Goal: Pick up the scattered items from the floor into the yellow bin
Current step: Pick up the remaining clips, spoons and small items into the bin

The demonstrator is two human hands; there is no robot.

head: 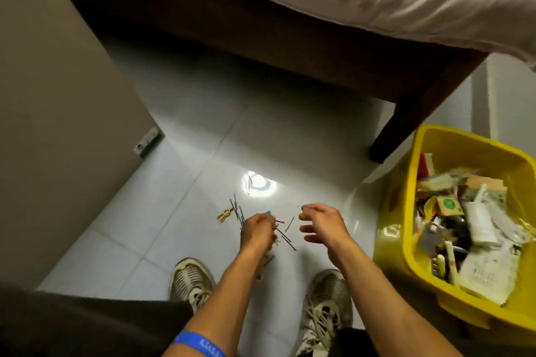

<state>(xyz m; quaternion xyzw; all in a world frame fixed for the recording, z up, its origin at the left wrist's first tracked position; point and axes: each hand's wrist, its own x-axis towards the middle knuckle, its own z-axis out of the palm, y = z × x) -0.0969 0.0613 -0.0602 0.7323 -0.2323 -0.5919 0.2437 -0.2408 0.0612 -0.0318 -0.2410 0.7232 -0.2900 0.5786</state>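
Hairpins lie under the left hand, which pinches several; the right hand hovers loose-fingered, holding nothing. Best sweep them together first, then carry one bunch to the yellow bin.

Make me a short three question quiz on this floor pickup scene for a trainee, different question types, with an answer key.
1. True or false: the right hand holds hairpins.
2. Multiple choice: the yellow bin sits on which side of the person? A) left B) right C) behind
3. Fill in: the left hand grips a bunch of ____.

Key:
1. False; its fingers are spread and empty.
2. B.
3. Hairpins; more lie near the small wooden clip on the floor.
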